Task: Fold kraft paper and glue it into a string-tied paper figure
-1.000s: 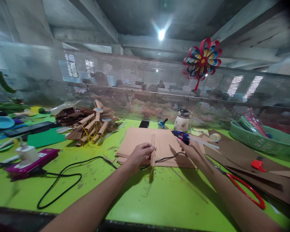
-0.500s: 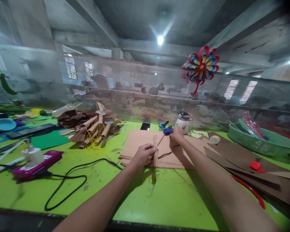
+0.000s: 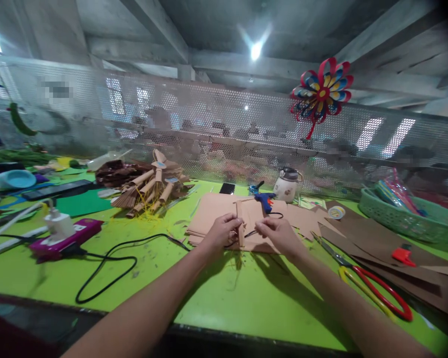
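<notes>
My left hand [image 3: 226, 232] is closed on a narrow brown paper strip [image 3: 240, 236], which stands roughly upright in front of the paper stack. Some yellow strands [image 3: 239, 259] show below it. My right hand [image 3: 278, 232] is just to the right, thumb and fingers pinched together; anything between them is too small to make out. Behind the hands, a blue glue gun [image 3: 263, 202] with an orange trigger lies on the stack of light brown paper [image 3: 209, 211]. Its black cord [image 3: 276, 215] curls close to my right fingers.
Rolled brown paper pieces [image 3: 153, 189] are heaped at the left, behind a purple power strip [image 3: 65, 238]. To the right lie scissors [image 3: 373, 286], dark brown sheets [image 3: 388, 253] and a green basket [image 3: 392, 219]. A white jar [image 3: 284, 186] stands behind the paper.
My right hand has let go of the glue gun and come back toward my left hand. The gun now rests on the paper. The scissors at the right show more fully.
</notes>
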Motion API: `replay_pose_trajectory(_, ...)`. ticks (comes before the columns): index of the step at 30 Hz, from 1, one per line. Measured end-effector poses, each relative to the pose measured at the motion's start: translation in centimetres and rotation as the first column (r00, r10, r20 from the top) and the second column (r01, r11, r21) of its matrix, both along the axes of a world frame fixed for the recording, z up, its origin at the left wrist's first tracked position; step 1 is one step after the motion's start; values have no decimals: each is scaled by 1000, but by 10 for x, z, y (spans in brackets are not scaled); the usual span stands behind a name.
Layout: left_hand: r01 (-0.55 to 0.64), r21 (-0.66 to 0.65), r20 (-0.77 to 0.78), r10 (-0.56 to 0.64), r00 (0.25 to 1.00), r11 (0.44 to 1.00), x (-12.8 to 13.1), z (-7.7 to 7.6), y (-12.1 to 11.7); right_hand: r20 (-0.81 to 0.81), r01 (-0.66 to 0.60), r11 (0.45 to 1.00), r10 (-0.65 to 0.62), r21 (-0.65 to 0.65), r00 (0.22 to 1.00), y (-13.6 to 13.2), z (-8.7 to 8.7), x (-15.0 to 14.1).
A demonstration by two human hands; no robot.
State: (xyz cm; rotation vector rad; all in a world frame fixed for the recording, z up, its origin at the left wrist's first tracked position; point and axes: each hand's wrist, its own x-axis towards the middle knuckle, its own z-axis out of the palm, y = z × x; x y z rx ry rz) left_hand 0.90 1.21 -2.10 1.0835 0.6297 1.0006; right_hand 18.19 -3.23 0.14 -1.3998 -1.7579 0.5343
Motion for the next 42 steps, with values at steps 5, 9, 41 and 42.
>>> replay_pose_trajectory(5,-39,14,-8,39,999,999,0,-1,1,-123,-116,987,102,-108,987,-31,-4,-22)
replay_pose_trajectory(9,-106,19,-23,107,994,994,0,3,-2,-50,-148,986,144,-73,988,-38,-12,-37)
replay_pose_trajectory(41,-243,129,-133,260,956,961,14,2,-13,-127,-188,966,167,-175,978,-32,-30,-35)
replay_pose_trajectory(42,-241,143,-144,261,955,960,14,3,-13,-164,-185,972,161,-143,973,-32,-26,-33)
